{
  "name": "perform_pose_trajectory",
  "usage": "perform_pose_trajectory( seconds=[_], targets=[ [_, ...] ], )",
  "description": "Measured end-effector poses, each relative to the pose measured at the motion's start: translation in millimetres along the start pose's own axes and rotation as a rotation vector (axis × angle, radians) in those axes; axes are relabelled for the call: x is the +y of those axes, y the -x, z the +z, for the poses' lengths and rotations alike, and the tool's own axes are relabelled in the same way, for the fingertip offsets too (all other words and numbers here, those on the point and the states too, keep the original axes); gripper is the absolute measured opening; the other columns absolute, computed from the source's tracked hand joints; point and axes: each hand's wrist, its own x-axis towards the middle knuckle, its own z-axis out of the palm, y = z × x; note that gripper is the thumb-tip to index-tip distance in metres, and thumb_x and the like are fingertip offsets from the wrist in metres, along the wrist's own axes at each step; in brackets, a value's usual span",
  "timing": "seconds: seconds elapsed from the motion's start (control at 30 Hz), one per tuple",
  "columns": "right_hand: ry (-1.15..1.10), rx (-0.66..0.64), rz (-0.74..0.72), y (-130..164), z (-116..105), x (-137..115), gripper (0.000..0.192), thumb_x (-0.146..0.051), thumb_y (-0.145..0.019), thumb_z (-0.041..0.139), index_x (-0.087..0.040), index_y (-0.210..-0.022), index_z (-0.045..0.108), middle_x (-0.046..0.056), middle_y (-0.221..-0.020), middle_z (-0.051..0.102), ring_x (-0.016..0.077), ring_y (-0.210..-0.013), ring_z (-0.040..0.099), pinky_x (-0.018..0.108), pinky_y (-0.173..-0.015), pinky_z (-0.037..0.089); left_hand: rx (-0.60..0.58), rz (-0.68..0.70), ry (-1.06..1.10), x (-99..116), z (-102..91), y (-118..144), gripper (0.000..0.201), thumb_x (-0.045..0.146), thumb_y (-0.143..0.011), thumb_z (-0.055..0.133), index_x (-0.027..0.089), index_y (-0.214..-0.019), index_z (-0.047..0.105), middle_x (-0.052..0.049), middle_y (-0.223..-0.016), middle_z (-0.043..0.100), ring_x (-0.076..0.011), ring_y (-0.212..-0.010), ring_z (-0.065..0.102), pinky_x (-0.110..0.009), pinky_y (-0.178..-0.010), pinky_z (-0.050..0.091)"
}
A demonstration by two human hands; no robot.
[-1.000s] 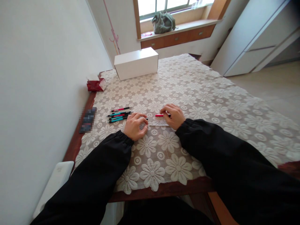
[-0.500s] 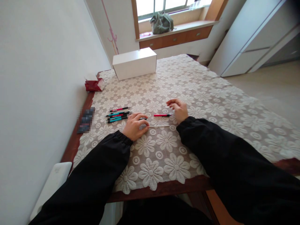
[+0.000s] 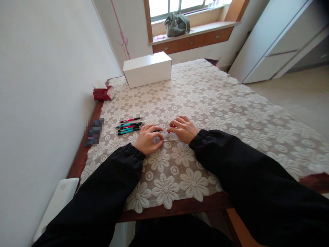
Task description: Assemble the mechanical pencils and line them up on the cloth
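My left hand (image 3: 148,138) rests curled on the lace tablecloth (image 3: 218,103), fingers closed on a thin black pen piece (image 3: 157,130) that sticks out to the right. My right hand (image 3: 183,129) lies right beside it, fingers closed over a red pen (image 3: 169,130); only the pen's left end shows. A thin pale refill rod (image 3: 170,140) lies on the cloth between the two hands. Several red, teal and black pens (image 3: 129,127) lie in a loose row just left of my left hand.
A white box (image 3: 147,69) stands at the table's far end, a red tissue pack (image 3: 102,93) by the wall. A dark blurred object (image 3: 94,131) lies on the left table edge. The wall runs along the left; a white cabinet (image 3: 277,41) stands at the right.
Half a second ago my right hand was open and off to the right, with the red pen lying alone on the cloth. It has moved back left over the pen. My left hand stayed put.
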Motion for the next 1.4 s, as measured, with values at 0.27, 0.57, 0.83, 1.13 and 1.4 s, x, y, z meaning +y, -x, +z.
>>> perform_pose_trajectory(
  seconds=[0.27,0.57,0.83,1.13,1.4],
  targets=[
    [0.044,0.012,0.157,2.1,-0.1,-0.1,0.024,-0.007,-0.083,0.057,-0.023,-0.094,0.072,0.006,-0.103,0.068,0.0250,-0.102,0.051,0.044,-0.104,0.027,0.025,-0.094,-0.013,1.2,-4.3,1.8,0.027,0.014,-0.072,0.064,0.025,-0.096,0.071,-0.002,-0.123,0.070,-0.0275,-0.124,0.055,-0.049,-0.111,0.039],
    [-0.042,0.070,0.373,2.8,4.5,2.8,0.029,-0.009,-0.084,0.054,-0.022,-0.105,0.070,0.008,-0.112,0.069,0.0258,-0.109,0.055,0.044,-0.106,0.029,0.022,-0.106,-0.082,2.6,-2.9,3.0,0.011,0.019,-0.075,0.066,0.024,-0.085,0.068,-0.002,-0.124,0.069,-0.0279,-0.126,0.053,-0.049,-0.111,0.037],
    [-0.258,0.077,0.078,-0.3,-5.7,-4.6,0.019,-0.010,-0.082,0.054,-0.023,-0.086,0.068,0.005,-0.098,0.069,0.0238,-0.100,0.056,0.043,-0.099,0.037,0.075,-0.118,-0.049,-0.1,-1.2,1.7,0.008,0.019,-0.080,0.064,0.023,-0.084,0.069,-0.004,-0.120,0.070,-0.0273,-0.122,0.055,-0.048,-0.108,0.040],
    [-0.313,-0.037,-0.086,-0.8,-7.2,-9.5,0.006,-0.022,-0.084,0.062,-0.022,-0.088,0.066,0.007,-0.103,0.067,0.0252,-0.105,0.055,0.047,-0.103,0.036,0.026,-0.089,-0.057,1.5,-1.7,1.7,0.004,0.023,-0.083,0.065,0.024,-0.085,0.069,-0.004,-0.122,0.069,-0.0271,-0.122,0.055,-0.048,-0.109,0.040],
    [-0.244,-0.010,-0.012,-0.8,-3.1,-6.9,0.009,-0.020,-0.090,0.056,-0.022,-0.086,0.065,0.007,-0.098,0.068,0.0235,-0.098,0.056,0.041,-0.096,0.039,0.043,-0.080,-0.088,4.0,-3.1,1.8,0.007,0.023,-0.080,0.068,0.024,-0.087,0.069,-0.003,-0.120,0.070,-0.0279,-0.119,0.056,-0.049,-0.107,0.039]
  ],
)
